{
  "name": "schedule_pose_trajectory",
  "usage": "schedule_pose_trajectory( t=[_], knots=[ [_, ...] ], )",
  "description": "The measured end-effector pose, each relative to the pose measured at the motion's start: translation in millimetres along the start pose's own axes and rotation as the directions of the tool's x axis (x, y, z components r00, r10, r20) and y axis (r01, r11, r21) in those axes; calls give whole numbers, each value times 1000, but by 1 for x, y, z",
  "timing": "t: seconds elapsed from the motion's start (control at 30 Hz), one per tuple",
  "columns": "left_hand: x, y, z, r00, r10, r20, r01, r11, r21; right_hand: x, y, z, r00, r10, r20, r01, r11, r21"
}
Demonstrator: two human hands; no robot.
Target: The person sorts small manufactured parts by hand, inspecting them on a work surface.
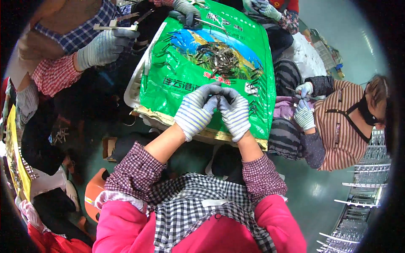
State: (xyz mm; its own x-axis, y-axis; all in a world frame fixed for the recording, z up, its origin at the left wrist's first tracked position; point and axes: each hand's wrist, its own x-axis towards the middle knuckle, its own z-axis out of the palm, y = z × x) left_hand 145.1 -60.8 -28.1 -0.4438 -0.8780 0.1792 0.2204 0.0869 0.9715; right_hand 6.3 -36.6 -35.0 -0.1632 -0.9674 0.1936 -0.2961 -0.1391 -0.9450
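Note:
My left hand (195,110) and my right hand (234,113), both in striped white-and-grey knit gloves, meet above the near part of a green printed sack (164,99). Their fingertips are pinched together around a small dark thing, mostly hidden by the gloves and too small to name. Beyond my hands, a heap of thin dark strips (217,59) lies on the sack. More such strips are scattered toward its left and right sides. The sack is spread over a pale tray or board (133,90), whose edge shows at the left.
At the left, a co-worker's gloved hand (105,48) holds pale metal pieces (116,26). Another gloved hand (185,10) rests at the sack's far edge. A person in a striped top (344,122) works at the right. An orange stool-like object (96,192) stands at lower left.

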Motion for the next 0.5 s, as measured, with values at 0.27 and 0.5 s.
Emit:
schedule_pose_trajectory(
  t=[0.27,0.5],
  knots=[
    [6,-6,-4,995,98,-27,-94,989,114,-1,-3,1,998,-52,25,51,998,27],
    [-2,11,-4,942,222,-253,-165,960,228,51,-51,-16,995,-99,5,99,982,-160]
  ],
)
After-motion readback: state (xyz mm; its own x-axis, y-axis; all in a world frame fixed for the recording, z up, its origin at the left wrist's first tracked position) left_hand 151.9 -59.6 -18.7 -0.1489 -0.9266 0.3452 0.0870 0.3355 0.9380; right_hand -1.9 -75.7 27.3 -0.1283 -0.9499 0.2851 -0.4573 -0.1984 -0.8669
